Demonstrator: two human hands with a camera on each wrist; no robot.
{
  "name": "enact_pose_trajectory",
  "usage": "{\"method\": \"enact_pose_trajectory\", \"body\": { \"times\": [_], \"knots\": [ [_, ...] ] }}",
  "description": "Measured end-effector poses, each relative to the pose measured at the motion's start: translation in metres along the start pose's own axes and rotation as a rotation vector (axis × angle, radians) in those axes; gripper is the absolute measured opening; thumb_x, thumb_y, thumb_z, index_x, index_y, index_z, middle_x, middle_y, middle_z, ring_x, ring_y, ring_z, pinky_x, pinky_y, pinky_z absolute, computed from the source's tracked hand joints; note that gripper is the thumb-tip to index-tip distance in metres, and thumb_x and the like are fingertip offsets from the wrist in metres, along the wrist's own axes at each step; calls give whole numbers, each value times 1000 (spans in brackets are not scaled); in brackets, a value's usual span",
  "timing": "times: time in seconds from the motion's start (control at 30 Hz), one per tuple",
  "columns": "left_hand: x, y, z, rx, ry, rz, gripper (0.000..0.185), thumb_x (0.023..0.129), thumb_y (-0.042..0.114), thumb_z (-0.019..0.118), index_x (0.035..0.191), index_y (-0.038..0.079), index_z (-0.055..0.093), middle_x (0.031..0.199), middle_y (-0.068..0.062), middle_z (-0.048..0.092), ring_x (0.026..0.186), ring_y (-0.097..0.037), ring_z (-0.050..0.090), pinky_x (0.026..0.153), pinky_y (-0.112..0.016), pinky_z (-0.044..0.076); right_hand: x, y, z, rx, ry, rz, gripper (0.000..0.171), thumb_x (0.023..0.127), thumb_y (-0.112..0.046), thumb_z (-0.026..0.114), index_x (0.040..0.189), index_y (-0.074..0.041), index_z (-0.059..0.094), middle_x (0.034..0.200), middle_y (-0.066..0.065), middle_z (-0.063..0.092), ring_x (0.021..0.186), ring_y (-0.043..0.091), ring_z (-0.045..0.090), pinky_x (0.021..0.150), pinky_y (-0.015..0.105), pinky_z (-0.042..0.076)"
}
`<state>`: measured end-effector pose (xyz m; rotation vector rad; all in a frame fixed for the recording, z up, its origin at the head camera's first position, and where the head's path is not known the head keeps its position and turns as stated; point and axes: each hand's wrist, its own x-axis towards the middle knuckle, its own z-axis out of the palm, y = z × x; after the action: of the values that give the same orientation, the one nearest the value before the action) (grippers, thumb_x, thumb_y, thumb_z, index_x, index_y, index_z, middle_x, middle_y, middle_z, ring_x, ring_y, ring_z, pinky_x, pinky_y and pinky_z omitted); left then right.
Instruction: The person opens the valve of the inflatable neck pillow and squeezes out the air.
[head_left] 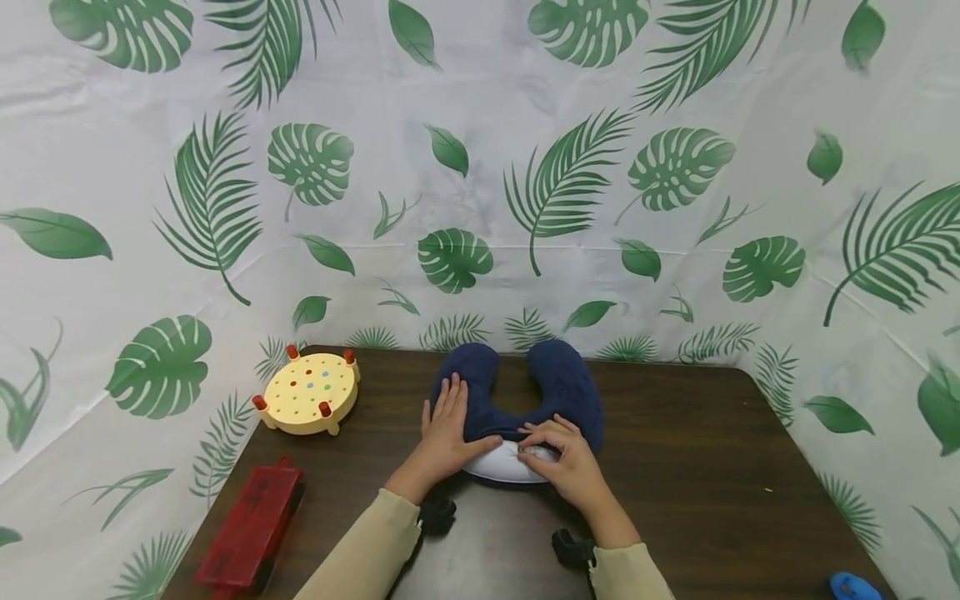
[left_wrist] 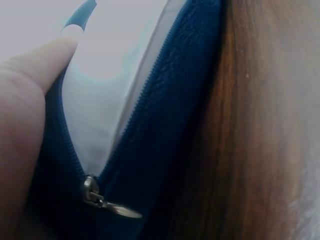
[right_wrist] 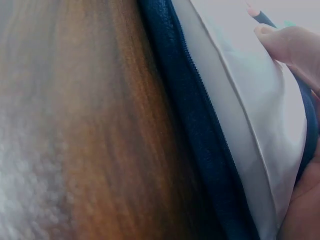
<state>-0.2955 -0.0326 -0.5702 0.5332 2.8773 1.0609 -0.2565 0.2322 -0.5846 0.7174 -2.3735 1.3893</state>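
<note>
A navy U-shaped neck pillow [head_left: 570,383] lies on the table with its open ends toward the wall. Along its near curve the zipped cover gapes, showing a white inner cushion [head_left: 498,463]. My left hand [head_left: 442,437] rests on the pillow's left side, fingers straight, thumb at the rim of the opening. With thumb and forefinger, my right hand [head_left: 566,458] pinches the white inner cushion at the opening; the exact fold between the tips is hard to make out. In the left wrist view, a metal zipper slider [left_wrist: 92,192] sits at one end of the gap.
At the back left of the dark wooden table [head_left: 675,467] stands a round yellow pegboard [head_left: 311,392] with red-tipped legs. A red oblong object [head_left: 251,525] lies at the left edge. Part of a blue item [head_left: 853,586] shows at the front right corner. A leaf-print cloth [head_left: 480,192] hangs behind.
</note>
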Motion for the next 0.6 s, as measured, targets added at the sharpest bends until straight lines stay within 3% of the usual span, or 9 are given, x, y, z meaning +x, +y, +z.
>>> {"method": "enact_pose_trajectory", "body": {
  "times": [0.27,0.43,0.5,0.6],
  "knots": [
    [1,2,1,21,9,-5,123,92,78,70,176,9,13,186,-8,0,173,-34,3,133,-71,2,0,-2,-2,-16,16,4,20,88,-15,92,102,-27,83,116,2,84,120,29,77,125,60,27],
    [1,2,-1,71,36,10,117,91,77,71,176,16,19,185,-13,13,169,-42,15,131,-73,11,3,-6,-2,-65,5,15,21,88,-18,93,101,-30,82,105,-11,82,110,17,76,124,59,32],
    [0,4,-3,77,38,25,108,92,76,72,175,24,27,183,-15,17,167,-45,19,129,-74,15,4,-8,-2,-102,-10,16,22,88,-17,93,101,-30,81,102,-16,80,106,13,75,123,59,34],
    [-3,7,-6,97,50,58,82,93,72,74,162,32,54,177,-19,29,161,-46,29,123,-75,25,5,-14,-3,-191,-36,-6,21,87,-18,93,99,-30,81,98,-20,78,104,13,74,120,59,42]
  ]
}}
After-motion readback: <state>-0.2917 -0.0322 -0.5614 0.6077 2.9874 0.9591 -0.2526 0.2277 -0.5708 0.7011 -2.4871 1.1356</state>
